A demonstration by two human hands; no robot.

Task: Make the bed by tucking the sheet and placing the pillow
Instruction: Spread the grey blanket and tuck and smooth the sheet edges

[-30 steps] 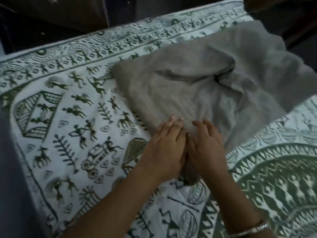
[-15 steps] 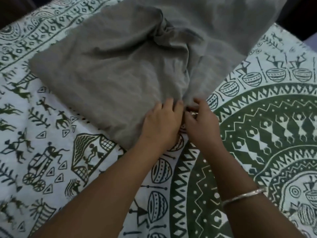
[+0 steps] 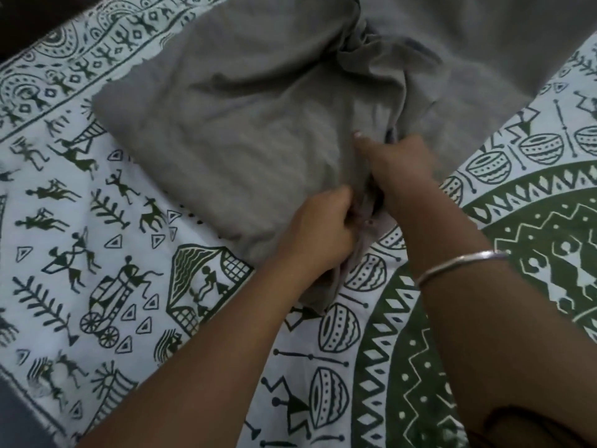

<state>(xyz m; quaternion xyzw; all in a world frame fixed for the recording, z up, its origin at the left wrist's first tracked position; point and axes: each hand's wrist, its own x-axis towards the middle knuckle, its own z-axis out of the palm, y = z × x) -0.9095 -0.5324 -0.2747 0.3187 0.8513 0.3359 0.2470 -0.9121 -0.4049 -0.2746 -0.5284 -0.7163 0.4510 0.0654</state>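
A grey pillow in a loose grey cover [image 3: 245,130] lies on the bed, over the white sheet with green folk figures [image 3: 97,253]. My left hand [image 3: 319,234] grips the near edge of the cover, fingers curled into the cloth. My right hand [image 3: 397,169] sits just beyond it, fingers tucked into the cover's open fold, thumb lying on the grey cloth. Loose grey fabric [image 3: 484,53] bunches and spreads toward the upper right. A thin metal bangle [image 3: 458,263] circles my right wrist.
The sheet's round green mandala pattern [image 3: 533,286] fills the right side. The bed's far edge and a dark floor strip [image 3: 19,21] show at the upper left. A grey strip [image 3: 13,415] lies at the lower left corner.
Both hands went from lying flat side by side on the pillow's edge to gripping the cover; the right hand pushed further into the fold, and the view moved closer.
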